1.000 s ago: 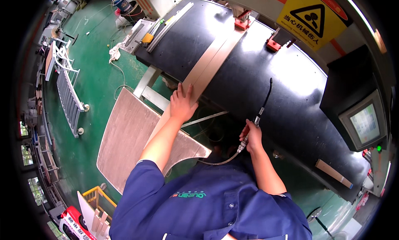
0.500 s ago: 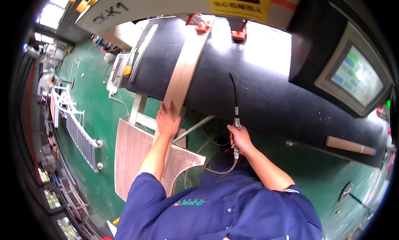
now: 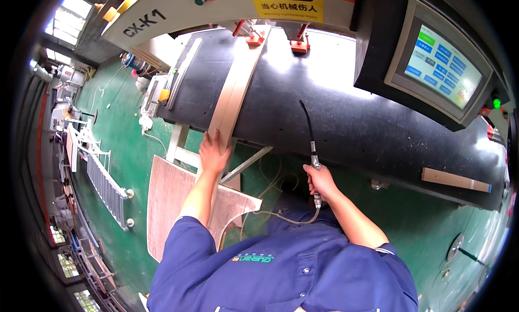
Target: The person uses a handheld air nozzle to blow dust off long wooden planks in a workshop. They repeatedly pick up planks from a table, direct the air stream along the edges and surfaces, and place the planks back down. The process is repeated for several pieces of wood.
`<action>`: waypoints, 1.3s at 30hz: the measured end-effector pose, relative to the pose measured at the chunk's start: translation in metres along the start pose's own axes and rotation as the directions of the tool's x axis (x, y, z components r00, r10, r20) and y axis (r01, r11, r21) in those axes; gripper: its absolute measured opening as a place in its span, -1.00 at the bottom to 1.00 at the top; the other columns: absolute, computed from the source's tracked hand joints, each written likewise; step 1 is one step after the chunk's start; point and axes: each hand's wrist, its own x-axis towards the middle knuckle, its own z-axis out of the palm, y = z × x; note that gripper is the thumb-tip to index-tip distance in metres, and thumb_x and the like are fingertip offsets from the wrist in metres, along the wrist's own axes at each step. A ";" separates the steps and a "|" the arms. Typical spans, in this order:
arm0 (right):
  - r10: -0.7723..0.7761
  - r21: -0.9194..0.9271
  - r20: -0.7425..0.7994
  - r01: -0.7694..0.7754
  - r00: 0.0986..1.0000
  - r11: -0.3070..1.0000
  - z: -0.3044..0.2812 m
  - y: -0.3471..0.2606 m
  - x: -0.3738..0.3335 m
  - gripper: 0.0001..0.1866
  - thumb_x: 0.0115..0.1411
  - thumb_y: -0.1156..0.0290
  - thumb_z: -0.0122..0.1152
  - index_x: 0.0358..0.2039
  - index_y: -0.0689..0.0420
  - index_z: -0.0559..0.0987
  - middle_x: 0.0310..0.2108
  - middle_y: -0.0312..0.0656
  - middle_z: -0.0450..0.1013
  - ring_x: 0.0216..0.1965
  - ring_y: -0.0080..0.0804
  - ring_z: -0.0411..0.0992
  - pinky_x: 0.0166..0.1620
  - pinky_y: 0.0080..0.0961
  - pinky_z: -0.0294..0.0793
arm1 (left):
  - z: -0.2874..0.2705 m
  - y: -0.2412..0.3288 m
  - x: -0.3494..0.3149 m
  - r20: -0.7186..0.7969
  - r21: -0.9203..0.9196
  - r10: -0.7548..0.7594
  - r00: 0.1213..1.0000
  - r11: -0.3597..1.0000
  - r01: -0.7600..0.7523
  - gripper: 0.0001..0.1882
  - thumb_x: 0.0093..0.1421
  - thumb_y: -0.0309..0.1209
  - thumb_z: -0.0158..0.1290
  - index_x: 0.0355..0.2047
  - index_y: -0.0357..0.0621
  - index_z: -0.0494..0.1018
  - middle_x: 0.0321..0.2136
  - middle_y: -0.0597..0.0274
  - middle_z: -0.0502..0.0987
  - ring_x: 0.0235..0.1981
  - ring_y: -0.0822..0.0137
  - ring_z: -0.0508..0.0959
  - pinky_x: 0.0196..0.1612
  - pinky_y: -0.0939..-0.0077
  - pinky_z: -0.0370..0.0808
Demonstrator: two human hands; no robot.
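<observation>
The board [image 3: 234, 90] was laid across the black table [image 3: 357, 123], with its near part extended past the table edge. There, the left hand [image 3: 213, 156] was placed on its upper face, fingers stretched; whether the board was also pinched from below could not be told. By the right hand [image 3: 321, 181], the gun [image 3: 315, 162] was firmly enclosed, well apart from the board and to its right, with the nozzle [image 3: 309, 123] directed away from the body.

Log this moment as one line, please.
left hand: on long brown board | right hand: grips hose-fed wand | board: overhangs black table
</observation>
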 end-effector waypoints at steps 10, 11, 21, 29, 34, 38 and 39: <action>0.018 -0.214 0.013 -0.015 1.000 0.977 -0.014 -0.004 -0.003 -0.65 0.30 0.14 0.15 -0.47 0.13 0.38 -0.64 -0.29 0.31 -0.76 -0.52 0.30 -0.70 -0.52 0.34 | 0.003 -0.003 0.000 0.017 0.054 -0.050 0.999 0.997 0.049 -0.09 0.10 0.03 0.16 0.43 0.22 0.06 0.38 -0.18 0.03 0.29 -0.20 0.17 0.30 0.00 0.14; 0.019 -0.221 0.007 -0.017 1.000 0.975 -0.015 -0.003 -0.002 -0.65 0.30 0.14 0.15 -0.48 0.13 0.38 -0.65 -0.29 0.32 -0.76 -0.52 0.29 -0.70 -0.51 0.34 | 0.004 -0.002 0.000 0.013 0.050 -0.050 0.999 0.997 0.050 -0.09 0.10 0.04 0.16 0.43 0.22 0.06 0.39 -0.18 0.03 0.29 -0.19 0.18 0.30 0.00 0.14; -0.003 -0.238 -0.013 0.000 1.000 0.971 -0.025 -0.004 0.002 -0.65 0.27 0.15 0.17 -0.50 0.12 0.38 -0.67 -0.28 0.32 -0.78 -0.49 0.29 -0.71 -0.48 0.34 | -0.004 0.005 -0.002 0.013 0.062 -0.075 0.997 0.995 0.074 -0.10 0.09 0.06 0.15 0.42 0.21 0.09 0.39 -0.17 0.04 0.27 -0.15 0.21 0.28 0.01 0.17; -0.001 -0.217 -0.034 -0.007 0.999 0.976 -0.023 -0.002 0.001 -0.65 0.27 0.16 0.18 -0.52 0.11 0.38 -0.68 -0.29 0.31 -0.78 -0.48 0.29 -0.71 -0.49 0.34 | -0.008 0.006 -0.002 0.027 0.056 -0.081 0.996 0.995 0.080 -0.08 0.10 0.06 0.15 0.42 0.23 0.06 0.40 -0.15 0.02 0.25 -0.13 0.23 0.29 0.02 0.16; 0.006 -0.219 -0.026 -0.012 1.000 0.976 -0.019 -0.001 -0.001 -0.65 0.27 0.14 0.17 -0.53 0.10 0.38 -0.69 -0.29 0.31 -0.78 -0.48 0.29 -0.71 -0.48 0.34 | -0.007 0.006 -0.002 0.036 0.057 -0.086 0.996 0.995 0.084 -0.09 0.10 0.07 0.14 0.42 0.21 0.07 0.41 -0.16 0.01 0.25 -0.13 0.24 0.29 0.02 0.16; 0.008 -0.228 -0.020 -0.012 1.000 0.974 -0.018 0.004 0.001 -0.64 0.27 0.14 0.17 -0.53 0.10 0.38 -0.69 -0.29 0.31 -0.77 -0.47 0.29 -0.70 -0.48 0.35 | -0.007 0.006 -0.003 0.030 0.057 -0.076 0.997 0.996 0.074 -0.09 0.10 0.07 0.14 0.42 0.19 0.08 0.40 -0.18 0.01 0.25 -0.13 0.24 0.29 0.02 0.16; 0.009 -0.227 -0.020 -0.014 1.000 0.974 -0.018 0.005 0.001 -0.64 0.27 0.14 0.16 -0.53 0.10 0.38 -0.69 -0.28 0.31 -0.77 -0.47 0.30 -0.70 -0.47 0.35 | -0.008 0.006 -0.003 0.029 0.056 -0.073 0.997 0.996 0.071 -0.09 0.10 0.07 0.14 0.42 0.19 0.08 0.40 -0.18 0.02 0.25 -0.13 0.24 0.29 0.02 0.17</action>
